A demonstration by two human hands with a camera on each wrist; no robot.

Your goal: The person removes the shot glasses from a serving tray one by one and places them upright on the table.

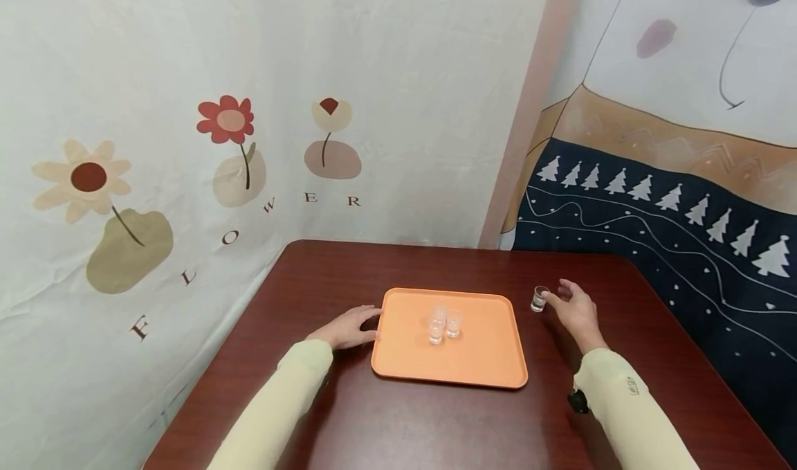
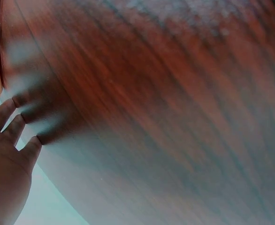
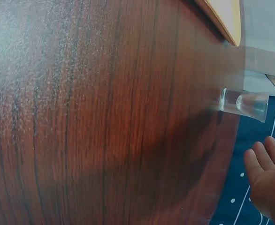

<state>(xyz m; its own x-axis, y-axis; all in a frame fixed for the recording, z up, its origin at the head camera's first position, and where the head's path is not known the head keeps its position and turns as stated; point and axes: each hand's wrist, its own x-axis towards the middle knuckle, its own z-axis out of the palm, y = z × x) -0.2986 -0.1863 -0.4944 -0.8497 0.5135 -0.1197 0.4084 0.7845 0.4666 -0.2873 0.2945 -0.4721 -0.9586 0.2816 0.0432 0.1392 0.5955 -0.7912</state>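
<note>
Three small clear shot glasses [image 1: 444,322] already stand clustered near the middle of the orange tray [image 1: 486,366], and a fourth shot glass [image 1: 539,298] stands upright on the bare counter [image 1: 386,421], just beside the tray's far right corner. So the gathering looks mostly done: three in, one still out on the wood.

That last glass is not held. The right hand [image 1: 575,309] sits next to it with its grip released, fingers relaxed and spread toward the glass; the right wrist view shows a gap between the fingertips [image 3: 264,157] and the glass [image 3: 244,104], so they are near but apart.

On the other side, the left hand [image 1: 349,327] lies flat on the counter against the tray's left edge, its grip also released, fingers straight and touching or almost touching the rim; the left wrist view is too blurred to settle which.

Both sleeves are pale yellow. Behind the counter's far edge hang a flower-printed cloth and a dark cloth with white trees.
</note>
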